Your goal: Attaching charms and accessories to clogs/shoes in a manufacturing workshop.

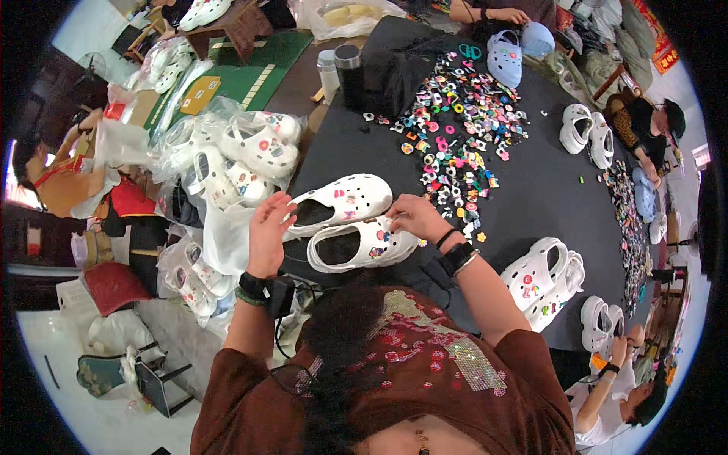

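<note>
Two white clogs with small coloured charms lie side by side on the black table (546,189). My left hand (269,227) is raised with its fingers apart, holding nothing, and its fingertips are at the heel of the farther clog (341,203). My right hand (415,218) has its fingers pinched at the toe of the nearer clog (356,246); whether a charm is between them I cannot tell. A long heap of small coloured charms (455,129) stretches across the table just beyond my right hand.
Clear plastic bags of white clogs (227,163) pile up at the table's left edge. More white clog pairs (540,280) lie at the right. A black bag (394,68) and two bottles (350,72) stand at the back. Other people sit around the table.
</note>
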A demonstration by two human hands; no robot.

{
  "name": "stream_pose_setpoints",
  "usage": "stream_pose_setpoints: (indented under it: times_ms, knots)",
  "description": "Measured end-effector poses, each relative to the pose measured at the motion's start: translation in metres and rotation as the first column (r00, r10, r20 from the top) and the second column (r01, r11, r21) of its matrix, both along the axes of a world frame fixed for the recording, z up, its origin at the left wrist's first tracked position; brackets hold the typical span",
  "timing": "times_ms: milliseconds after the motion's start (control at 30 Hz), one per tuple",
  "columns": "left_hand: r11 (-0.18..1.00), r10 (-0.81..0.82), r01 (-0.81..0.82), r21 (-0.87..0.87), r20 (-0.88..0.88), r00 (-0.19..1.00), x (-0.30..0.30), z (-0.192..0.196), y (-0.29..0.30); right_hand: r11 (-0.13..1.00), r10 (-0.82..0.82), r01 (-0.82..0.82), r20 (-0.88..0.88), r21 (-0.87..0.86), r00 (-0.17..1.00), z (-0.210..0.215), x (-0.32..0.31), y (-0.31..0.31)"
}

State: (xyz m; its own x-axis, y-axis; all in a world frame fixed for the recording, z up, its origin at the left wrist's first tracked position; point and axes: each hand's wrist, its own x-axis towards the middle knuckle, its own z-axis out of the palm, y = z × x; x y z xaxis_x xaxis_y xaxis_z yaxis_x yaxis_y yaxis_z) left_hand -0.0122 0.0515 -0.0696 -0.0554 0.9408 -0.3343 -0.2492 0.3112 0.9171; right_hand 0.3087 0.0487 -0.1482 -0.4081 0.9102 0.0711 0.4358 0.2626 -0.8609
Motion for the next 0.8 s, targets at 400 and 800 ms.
stream_pose_setpoints:
  times_ms: [400, 800]
  knots:
    - [0.995, 0.093, -0.086, 0.053, -0.147, 0.985, -0.016, -0.008, -0.005, 0.989, -0.113, 0.11, 0.025, 0.096, 0.993, -0.003, -0.009, -0.003]
    - [0.992, -0.013, 0.056, 0.11, -0.363, 0.932, -0.007, -0.024, -0.013, 0.825, -0.429, 0.324, -0.139, -0.462, 0.893, -0.037, 0.002, -0.006]
